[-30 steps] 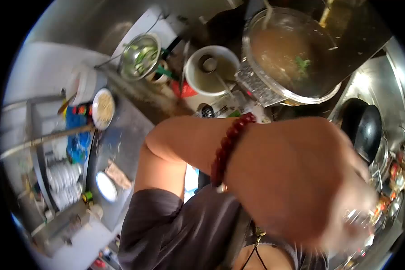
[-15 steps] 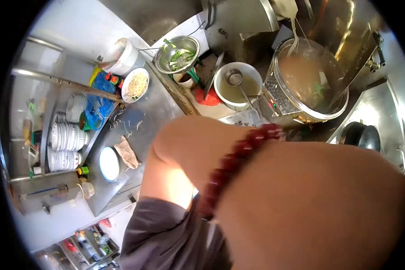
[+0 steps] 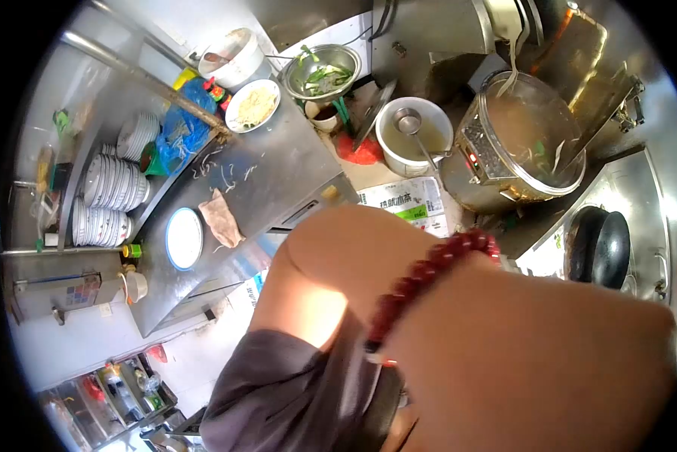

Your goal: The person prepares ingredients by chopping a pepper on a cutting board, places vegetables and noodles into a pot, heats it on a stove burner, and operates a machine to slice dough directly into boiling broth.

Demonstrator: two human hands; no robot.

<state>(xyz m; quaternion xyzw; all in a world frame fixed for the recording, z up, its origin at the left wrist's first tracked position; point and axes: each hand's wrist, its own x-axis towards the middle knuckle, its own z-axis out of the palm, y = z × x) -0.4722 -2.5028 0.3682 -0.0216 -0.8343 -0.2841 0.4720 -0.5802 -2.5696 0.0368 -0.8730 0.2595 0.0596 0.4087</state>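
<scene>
A bare forearm (image 3: 534, 369), apparently my right, fills the lower right close to the camera. Round its wrist sits a dark red bead bracelet (image 3: 429, 279). Beyond the beads is more bare skin (image 3: 353, 241); I cannot tell whether it is my right hand or a knee. No fingers can be made out. Dark grey-brown cloth (image 3: 278, 392) lies below it. Just past this skin are a printed carton (image 3: 410, 203) and a white bucket (image 3: 387, 154) of cloudy liquid with a metal ladle (image 3: 409, 123) in it. My left hand does not show.
A large round cooker (image 3: 474, 181) holds brown liquid at the right. Woks (image 3: 609, 248) lie beside it. On the steel counter (image 3: 271, 173) are a noodle bowl (image 3: 233, 109), a blue-rimmed plate (image 3: 184, 239) and a cloth (image 3: 222, 218). Stacked bowls (image 3: 116, 184) fill the left shelf.
The view has shifted and turned slightly. The braceleted forearm now sits lower and further right in view, showing more of the printed carton and the woks. No object has visibly been picked up.
</scene>
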